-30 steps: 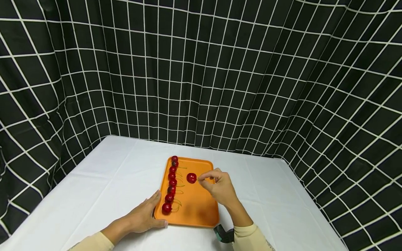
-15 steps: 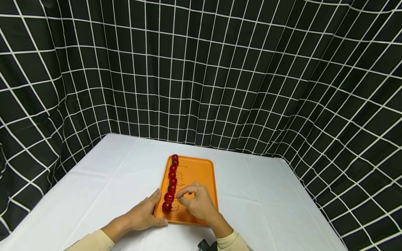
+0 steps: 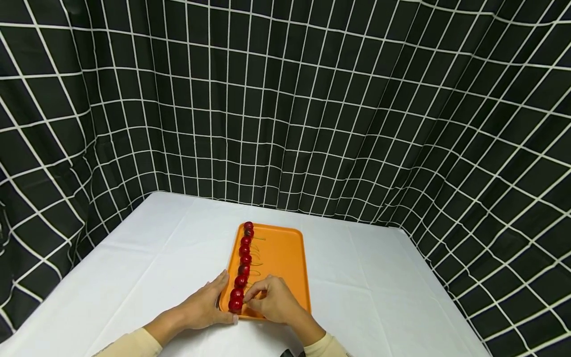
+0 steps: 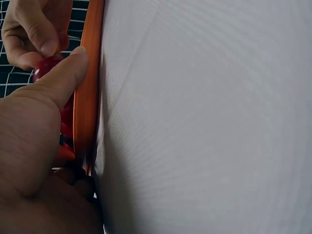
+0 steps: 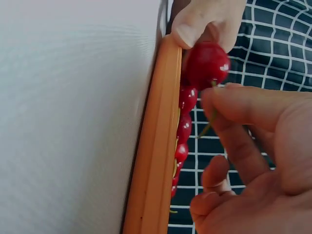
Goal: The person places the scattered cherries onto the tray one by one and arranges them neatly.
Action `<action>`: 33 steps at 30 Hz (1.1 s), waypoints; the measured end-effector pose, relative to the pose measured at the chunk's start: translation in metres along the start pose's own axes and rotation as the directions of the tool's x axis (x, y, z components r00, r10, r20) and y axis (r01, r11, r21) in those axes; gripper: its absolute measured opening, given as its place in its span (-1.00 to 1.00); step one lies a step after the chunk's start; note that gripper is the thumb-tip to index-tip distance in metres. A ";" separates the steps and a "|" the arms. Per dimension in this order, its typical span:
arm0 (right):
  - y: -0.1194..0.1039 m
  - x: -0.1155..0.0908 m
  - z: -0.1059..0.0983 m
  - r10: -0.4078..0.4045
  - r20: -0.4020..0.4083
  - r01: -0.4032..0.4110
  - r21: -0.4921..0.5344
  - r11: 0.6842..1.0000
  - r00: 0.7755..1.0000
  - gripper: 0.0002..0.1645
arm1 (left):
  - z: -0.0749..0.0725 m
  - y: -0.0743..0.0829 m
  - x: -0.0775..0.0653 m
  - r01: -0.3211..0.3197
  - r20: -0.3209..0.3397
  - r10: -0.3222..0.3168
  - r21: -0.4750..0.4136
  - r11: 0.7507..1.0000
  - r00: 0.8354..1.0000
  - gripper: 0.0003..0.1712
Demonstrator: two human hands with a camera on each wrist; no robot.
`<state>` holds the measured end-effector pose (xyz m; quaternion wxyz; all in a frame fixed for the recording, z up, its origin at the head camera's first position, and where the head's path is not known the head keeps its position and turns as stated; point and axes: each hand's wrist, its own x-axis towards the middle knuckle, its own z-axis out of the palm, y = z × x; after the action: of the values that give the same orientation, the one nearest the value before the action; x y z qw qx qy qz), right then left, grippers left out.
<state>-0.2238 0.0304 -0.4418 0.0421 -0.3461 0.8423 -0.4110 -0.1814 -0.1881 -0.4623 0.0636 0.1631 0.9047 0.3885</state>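
A row of red cherries (image 3: pixel 244 259) runs down the left side of the orange tray (image 3: pixel 281 253), their stems pointing right. My right hand (image 3: pixel 277 301) pinches the stem of a cherry (image 5: pixel 208 64) between thumb and fingertips, at the near end of the row. In the head view that cherry overlaps the tray's near left corner, right beside the one before it. My left hand (image 3: pixel 202 302) holds this corner, its fingers along the left edge and its thumb at the near edge. In the left wrist view its thumb lies over the tray's rim (image 4: pixel 87 97).
A white cloth (image 3: pixel 357 277) covers the table around the tray. Black curtains with a white grid (image 3: pixel 285 99) stand behind and at both sides. A dark device (image 3: pixel 287 353) shows partly by the right wrist.
My right hand has brought the cherry from above the tray's middle, left and nearer, to the near end of the row. The left hand stays at the tray's corner.
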 end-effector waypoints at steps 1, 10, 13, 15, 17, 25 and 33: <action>0.000 0.000 0.000 0.004 0.009 -0.004 0.001 1.000 1.000 -0.85 | 0.000 0.000 0.000 -0.003 0.000 0.003 -0.001 1.000 1.000 0.30; 0.001 -0.001 0.005 0.059 0.053 -0.061 0.032 0.998 0.997 -0.83 | 0.000 -0.001 0.000 0.003 0.005 -0.003 0.000 1.000 1.000 0.32; 0.001 -0.002 0.006 0.069 0.047 -0.070 0.029 0.997 0.997 -0.81 | 0.001 0.000 0.000 0.002 0.003 -0.002 -0.005 1.000 1.000 0.32; 0.000 -0.003 0.006 0.074 0.042 -0.076 0.027 0.997 0.996 -0.80 | 0.001 -0.001 0.001 0.000 0.003 0.000 -0.004 1.000 1.000 0.32; 0.000 -0.003 0.006 0.083 0.042 -0.084 0.025 0.996 0.996 -0.80 | 0.001 -0.001 0.001 0.000 0.001 0.000 -0.004 1.000 1.000 0.33; 0.000 -0.004 0.005 0.092 0.049 -0.093 0.021 0.995 0.995 -0.81 | 0.001 -0.001 0.002 -0.006 0.001 0.006 0.004 1.000 1.000 0.34; 0.000 -0.004 0.000 0.086 0.035 -0.087 0.038 0.995 0.996 -0.84 | 0.001 0.000 0.001 -0.004 -0.003 0.004 0.005 1.000 1.000 0.33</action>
<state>-0.2202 0.0328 -0.4430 0.0805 -0.3151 0.8474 -0.4196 -0.1819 -0.1868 -0.4631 0.0613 0.1643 0.9054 0.3867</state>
